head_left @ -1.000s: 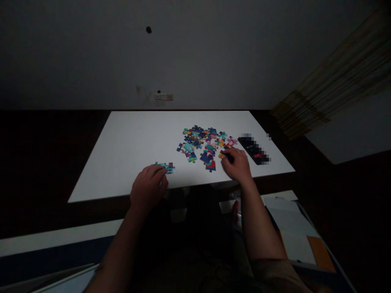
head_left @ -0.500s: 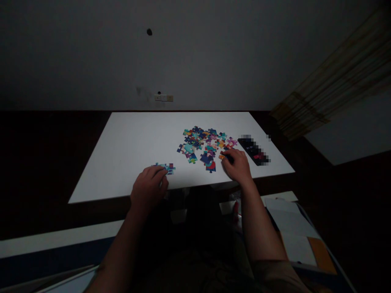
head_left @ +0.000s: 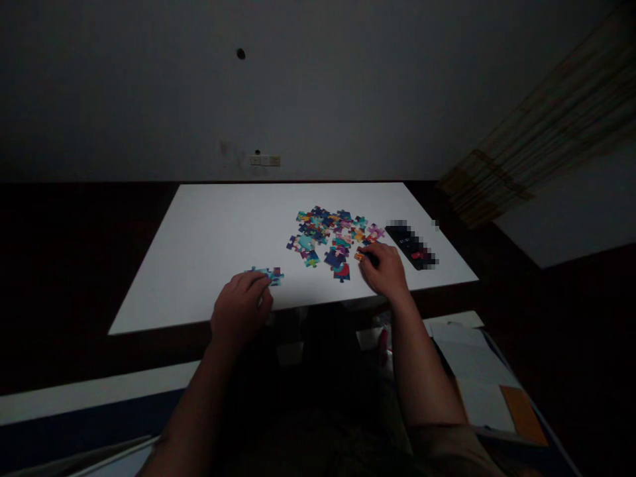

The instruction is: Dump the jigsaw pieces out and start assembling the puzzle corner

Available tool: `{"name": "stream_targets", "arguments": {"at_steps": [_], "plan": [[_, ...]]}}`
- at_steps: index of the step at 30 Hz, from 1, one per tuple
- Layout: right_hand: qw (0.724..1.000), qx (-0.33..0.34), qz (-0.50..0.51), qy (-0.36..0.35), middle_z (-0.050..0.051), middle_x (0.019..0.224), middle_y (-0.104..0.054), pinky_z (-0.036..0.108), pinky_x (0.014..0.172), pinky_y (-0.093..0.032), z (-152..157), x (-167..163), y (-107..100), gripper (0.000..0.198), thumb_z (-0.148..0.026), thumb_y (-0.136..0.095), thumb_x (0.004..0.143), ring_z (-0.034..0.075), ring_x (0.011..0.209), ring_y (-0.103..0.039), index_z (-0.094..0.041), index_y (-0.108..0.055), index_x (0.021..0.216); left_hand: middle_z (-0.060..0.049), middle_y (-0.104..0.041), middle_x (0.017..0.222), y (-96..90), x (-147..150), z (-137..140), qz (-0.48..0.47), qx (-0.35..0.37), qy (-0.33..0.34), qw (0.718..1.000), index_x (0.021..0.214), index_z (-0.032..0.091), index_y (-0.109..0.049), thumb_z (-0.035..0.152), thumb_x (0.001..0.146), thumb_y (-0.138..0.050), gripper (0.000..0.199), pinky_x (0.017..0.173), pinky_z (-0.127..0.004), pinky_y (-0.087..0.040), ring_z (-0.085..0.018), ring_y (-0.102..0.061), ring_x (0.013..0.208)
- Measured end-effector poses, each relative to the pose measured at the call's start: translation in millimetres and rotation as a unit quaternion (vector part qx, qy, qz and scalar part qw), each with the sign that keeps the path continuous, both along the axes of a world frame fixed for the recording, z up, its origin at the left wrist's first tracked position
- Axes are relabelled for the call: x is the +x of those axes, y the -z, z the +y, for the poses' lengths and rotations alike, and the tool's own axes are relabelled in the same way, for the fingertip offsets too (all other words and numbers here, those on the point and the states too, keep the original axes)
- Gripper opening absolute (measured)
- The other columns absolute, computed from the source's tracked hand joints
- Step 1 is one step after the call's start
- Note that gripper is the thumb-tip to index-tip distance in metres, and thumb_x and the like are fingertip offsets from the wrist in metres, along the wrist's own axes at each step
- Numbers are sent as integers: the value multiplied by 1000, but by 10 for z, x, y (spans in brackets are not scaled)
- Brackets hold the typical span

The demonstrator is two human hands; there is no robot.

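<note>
We read the white table [head_left: 213, 238] as a clock face, twelve at the wall. Towards seven, our left hand [head_left: 241, 305] lies with bent fingers over a small blue patch of puzzle pieces [head_left: 275, 275], probably to steady it; the fingers cover part of the patch, so we cannot tell whether they grip it. Near three, our right hand [head_left: 387, 270] is curled, fingertips at an orange piece [head_left: 358, 256]; we cannot tell whether it is pinched or merely touched. The loose pile [head_left: 318, 228] sits around one o'clock, between the hands and beyond them, which seems to put it within easy reach of either. A red-and-blue piece [head_left: 342, 272] lies towards four, at the pile's near edge. The phone [head_left: 410, 245] lies at three, just outside the right hand, presumably kept off the pieces.
</note>
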State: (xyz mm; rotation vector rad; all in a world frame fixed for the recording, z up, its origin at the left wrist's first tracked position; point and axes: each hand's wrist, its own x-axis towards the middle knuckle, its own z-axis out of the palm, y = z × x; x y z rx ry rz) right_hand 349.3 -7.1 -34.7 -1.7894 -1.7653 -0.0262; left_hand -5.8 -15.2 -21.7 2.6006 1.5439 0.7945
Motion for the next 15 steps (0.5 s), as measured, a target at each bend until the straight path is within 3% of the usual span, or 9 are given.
{"name": "stream_targets", "arguments": {"at_steps": [10, 15], "plan": [[1000, 10, 12, -6, 6, 105, -66, 46, 88, -42, 5, -4, -11, 27, -23, -54, 77, 29, 100, -54, -26, -66, 102, -7, -63, 112, 6, -14, 8, 5, -3, 8, 1000, 106, 25, -64, 22, 86, -52, 23, 92, -46, -47, -27, -55, 107], [999, 15, 27, -14, 5, 96, -67, 45, 87, -42, 1, -13, -28, 10, -22, -54, 74, 27, 95, -56, -25, -64, 77, -7, -63, 113, 31, -22, 16, 16, -2, 4, 1000, 106, 23, -64, 23, 86, -53, 23, 91, -46, -46, -28, -55, 107]]}}
